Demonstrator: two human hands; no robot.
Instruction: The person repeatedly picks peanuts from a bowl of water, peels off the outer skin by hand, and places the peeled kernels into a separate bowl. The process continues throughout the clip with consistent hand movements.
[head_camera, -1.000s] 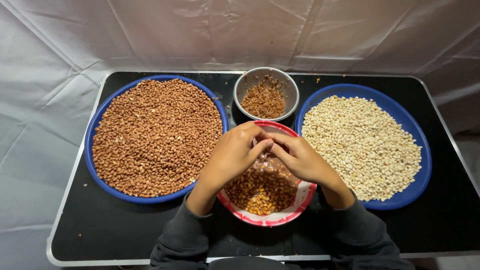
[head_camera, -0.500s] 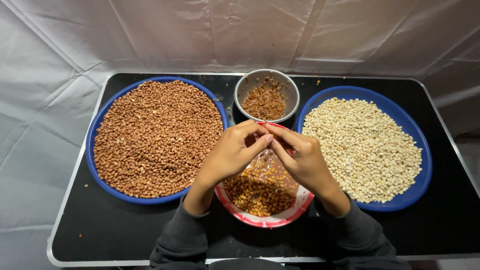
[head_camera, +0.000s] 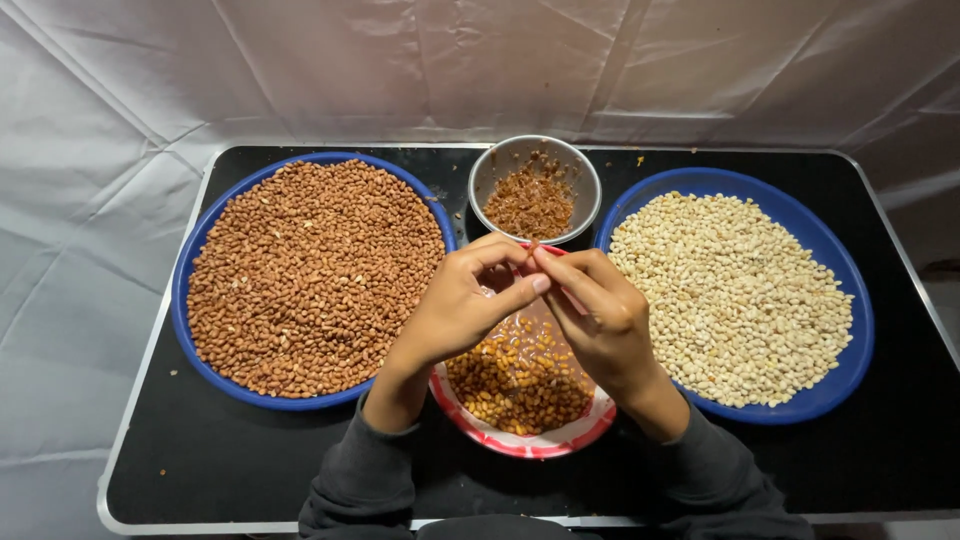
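My left hand (head_camera: 462, 306) and my right hand (head_camera: 597, 312) meet fingertip to fingertip above a red-and-white bowl (head_camera: 520, 441) of wet, yellowish-brown peanuts. The fingers of both hands pinch together at one spot, apparently on a single peanut, which is too small and hidden to make out. Just beyond the fingertips stands a small steel bowl (head_camera: 495, 170) holding reddish-brown peanut skins.
A big blue plate (head_camera: 203, 238) heaped with brown unpeeled peanuts lies at the left. A second blue plate (head_camera: 848, 290) of pale peeled peanuts lies at the right. All stand on a black folding table (head_camera: 900, 460) with a metal rim, backed by white cloth.
Both hands stay together over the red-and-white bowl, and have shifted slightly towards the steel bowl. The fingertips have worked against each other.
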